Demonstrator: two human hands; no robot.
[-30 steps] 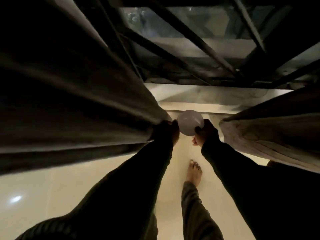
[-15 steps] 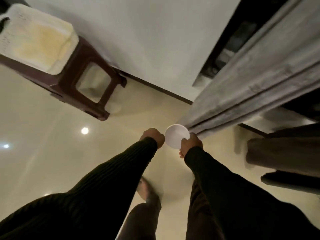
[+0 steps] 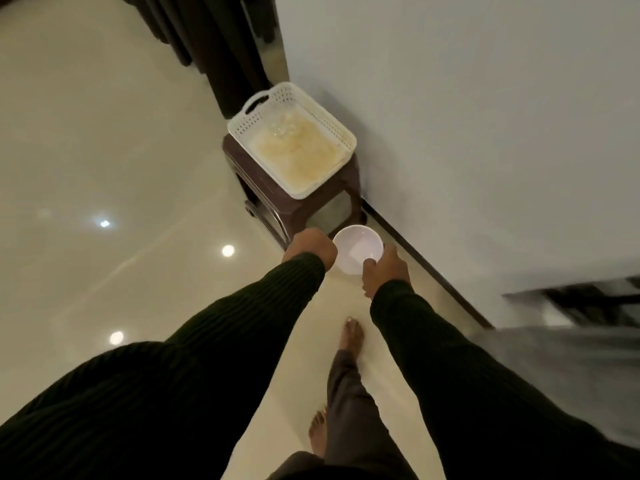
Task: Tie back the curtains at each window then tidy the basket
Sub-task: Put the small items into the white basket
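My sleeves [image 3: 221, 341] are dark and ribbed, with fine ridges running down each arm to a snug cuff at the wrist. My trousers [image 3: 349, 420] are loose, dull grey-brown and end at the ankle. My feet [image 3: 351, 336] are bare, no shoes or socks.

The basket [image 3: 341, 131] looks like white plastic with perforated walls, and the stool [image 3: 263, 188] under it like dark brown plastic with a slight shine. The floor [image 3: 104, 168] is glossy and smooth, reflecting lamps, while the wall [image 3: 467, 116] is matt. The bowl [image 3: 358, 252] is smooth, white and slightly shiny; both sleeves [image 3: 242, 323] are ribbed knitted cloth.
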